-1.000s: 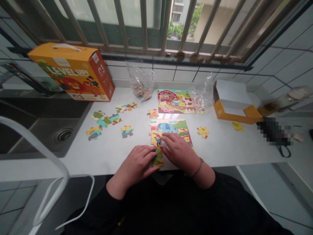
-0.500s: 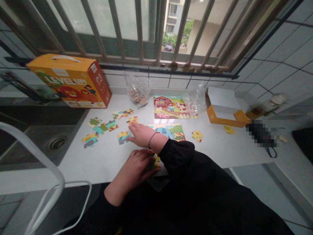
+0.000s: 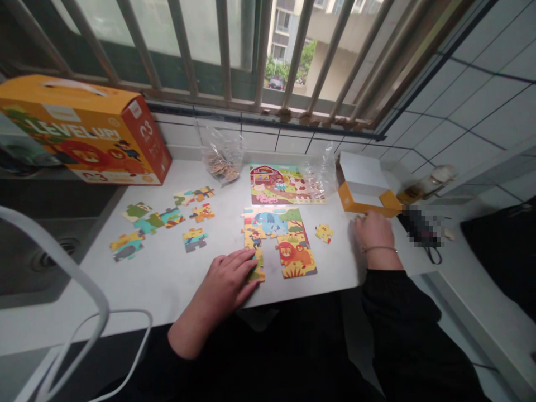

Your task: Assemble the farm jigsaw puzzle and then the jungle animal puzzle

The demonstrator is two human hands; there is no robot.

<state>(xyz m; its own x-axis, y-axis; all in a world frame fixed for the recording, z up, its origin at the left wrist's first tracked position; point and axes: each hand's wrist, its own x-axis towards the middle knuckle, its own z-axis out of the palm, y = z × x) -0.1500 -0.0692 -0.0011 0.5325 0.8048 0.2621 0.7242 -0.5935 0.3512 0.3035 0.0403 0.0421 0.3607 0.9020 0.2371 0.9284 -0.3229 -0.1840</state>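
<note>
A partly joined animal jigsaw puzzle (image 3: 274, 223) lies on the white counter, with elephants at the top and lions at lower right. A gap shows in its lower middle. My left hand (image 3: 228, 279) rests flat on the lower-left puzzle piece, its fingers out and the thumb apart. Far to the right, my right hand (image 3: 374, 237) is down on the counter by the orange box tray (image 3: 372, 206). Its fingers are curled together, and whatever is beneath them is hidden. Between puzzle and right hand lies a loose yellow puzzle piece (image 3: 324, 233).
Several loose puzzle pieces (image 3: 159, 220) lie at left, near the sink (image 3: 54, 251). Behind stand an orange carton (image 3: 92, 134), a plastic bag of pieces (image 3: 224, 162) and a farm picture (image 3: 276, 184). A white cable (image 3: 75, 273) crosses at lower left.
My right hand has moved from the loose pieces at left across to the far right, over where a yellow puzzle piece lay. My left hand stays at the puzzle. The view has shifted right.
</note>
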